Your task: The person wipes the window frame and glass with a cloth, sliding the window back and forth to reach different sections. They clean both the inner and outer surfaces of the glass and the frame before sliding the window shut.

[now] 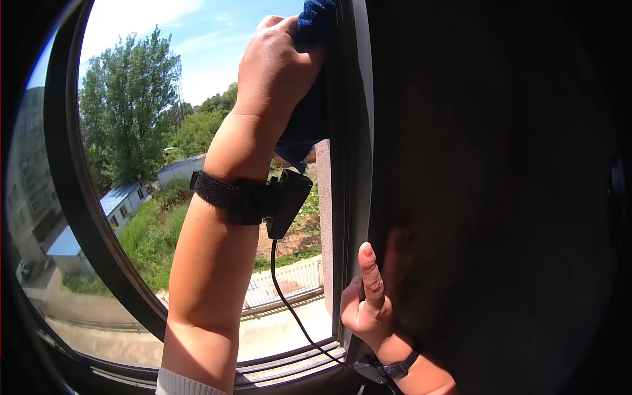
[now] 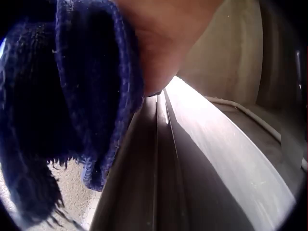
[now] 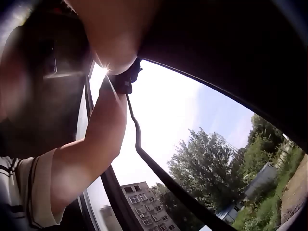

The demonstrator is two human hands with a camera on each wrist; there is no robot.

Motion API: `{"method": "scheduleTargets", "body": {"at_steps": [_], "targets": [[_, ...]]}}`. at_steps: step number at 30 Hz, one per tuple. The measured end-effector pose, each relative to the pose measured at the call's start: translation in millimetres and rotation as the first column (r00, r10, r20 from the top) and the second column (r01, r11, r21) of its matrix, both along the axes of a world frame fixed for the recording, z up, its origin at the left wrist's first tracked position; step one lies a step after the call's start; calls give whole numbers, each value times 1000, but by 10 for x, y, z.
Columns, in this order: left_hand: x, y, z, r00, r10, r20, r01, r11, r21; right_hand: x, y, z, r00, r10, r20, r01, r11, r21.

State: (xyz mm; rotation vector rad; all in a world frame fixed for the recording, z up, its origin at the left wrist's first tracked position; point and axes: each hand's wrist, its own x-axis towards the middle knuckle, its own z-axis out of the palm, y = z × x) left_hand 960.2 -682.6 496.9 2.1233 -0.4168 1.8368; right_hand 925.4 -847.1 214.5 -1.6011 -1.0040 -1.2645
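High against the window frame [image 1: 355,125], my left hand [image 1: 276,66] grips a blue towel-like cloth [image 1: 316,23]. Part of the cloth hangs below that hand, and its frayed edge fills the left of the left wrist view. The fingers on the cloth are mostly hidden behind the back of the hand. Lower down, my right hand [image 1: 368,309] is beside the frame at the edge of a dark panel [image 1: 487,197], one finger pointing straight up. Its other fingers are mostly out of sight. In the left wrist view the frame's grooved metal channel [image 2: 166,168] runs close beside the cloth.
A black strap with a camera [image 1: 289,204] is on the left forearm, its cable [image 1: 286,299] trailing to the sill tracks [image 1: 289,368]. Beyond the window opening lie trees [image 1: 131,105], low buildings and a white fence [image 1: 289,283], well below. A dark upright [image 1: 62,131] bounds the opening at left.
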Motion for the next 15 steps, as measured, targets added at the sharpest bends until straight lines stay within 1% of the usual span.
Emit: {"method": "scheduleTargets", "body": {"at_steps": [1,2,4,5,7,9,10,12,13,14,15], "targets": [[33,-18,-164,973,61,223,-83,993,88,26,-16,-52,1000,1,-26,-1,1000,-9],[29,-46,-328,890,106,444,-185,973,139,35,-44,-69,1000,-5,-23,4,1000,-20],[-49,-197,-489,883,33,468,-91,990,103,56,-98,-102,1000,-16,-17,15,999,-42],[-35,-270,-487,878,47,476,-108,989,102,48,-136,-112,999,1,-34,-2,1000,-16],[-259,-494,-399,956,9,295,-25,998,52,40,-262,-96,999,-16,-46,16,1000,-17],[-355,-542,-271,987,-128,94,124,991,45,15,-369,-59,999,-27,-43,27,1000,-3],[-373,-551,-218,979,-203,-11,203,978,34,0,-410,-47,999,-31,-36,31,999,16],[-410,-571,-227,926,-328,-186,332,943,-10,38,-497,-38,995,-104,-9,103,992,-69],[-414,-574,-267,893,-368,-260,369,928,-46,61,-526,34,990,-135,51,137,989,-48],[-395,-584,-322,874,-385,-296,383,921,-65,64,-557,81,980,-165,111,169,985,-26],[-386,-610,-444,858,-386,-339,381,921,-85,116,-603,-4,993,-81,81,85,996,-41]]}}
